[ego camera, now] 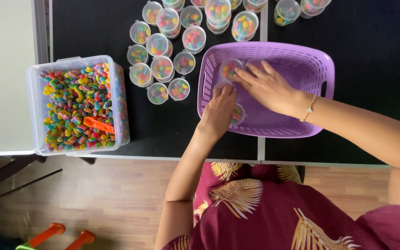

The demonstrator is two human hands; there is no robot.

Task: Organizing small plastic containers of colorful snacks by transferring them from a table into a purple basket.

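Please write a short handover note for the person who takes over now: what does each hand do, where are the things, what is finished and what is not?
Left hand: inside the purple basket, resting on a small lidded cup; grip unclear.
Right hand: fingers flat, touching another cup at the basket's back left.
Done: many filled cups stand on the black table, left of and behind the basket.
Left: only a few cups are in the basket. The clear tub at far left holds plenty of coloured candy and an orange scoop.
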